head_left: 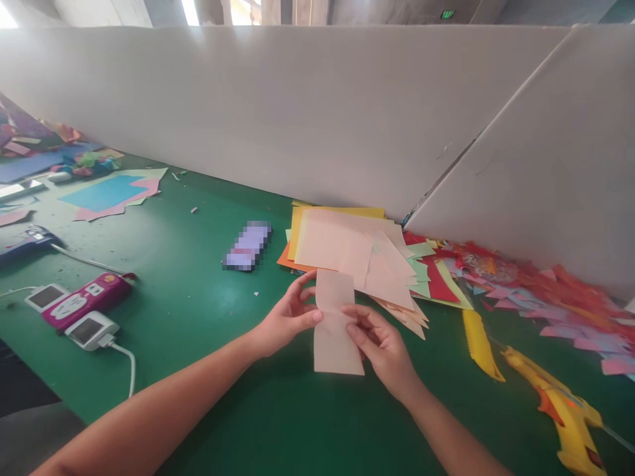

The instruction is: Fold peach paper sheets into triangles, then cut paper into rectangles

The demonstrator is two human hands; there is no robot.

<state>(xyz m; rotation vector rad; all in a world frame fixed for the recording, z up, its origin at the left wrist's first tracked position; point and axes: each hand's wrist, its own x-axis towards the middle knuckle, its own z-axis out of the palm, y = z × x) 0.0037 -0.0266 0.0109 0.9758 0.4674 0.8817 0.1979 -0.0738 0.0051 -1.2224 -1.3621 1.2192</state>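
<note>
A narrow strip of pale pink paper (338,354) is held up above the green table, with a crease across its upper part. My left hand (292,312) pinches its left edge, thumb in front and fingers partly behind. On the right edge, my right hand (380,340) grips the same strip between thumb and fingers. Just beyond the strip lies a stack of coloured paper sheets (342,241), pale pink on top with yellow, orange and green edges showing. Some fingertips are hidden behind the strip.
A yellow glue gun (570,403) and a yellow cutter (481,344) lie at right, near piled paper scraps (555,297). A phone (248,246) rests left of the stack. A magenta power strip (92,301) with plugged chargers sits at left. A white partition (248,106) borders the back.
</note>
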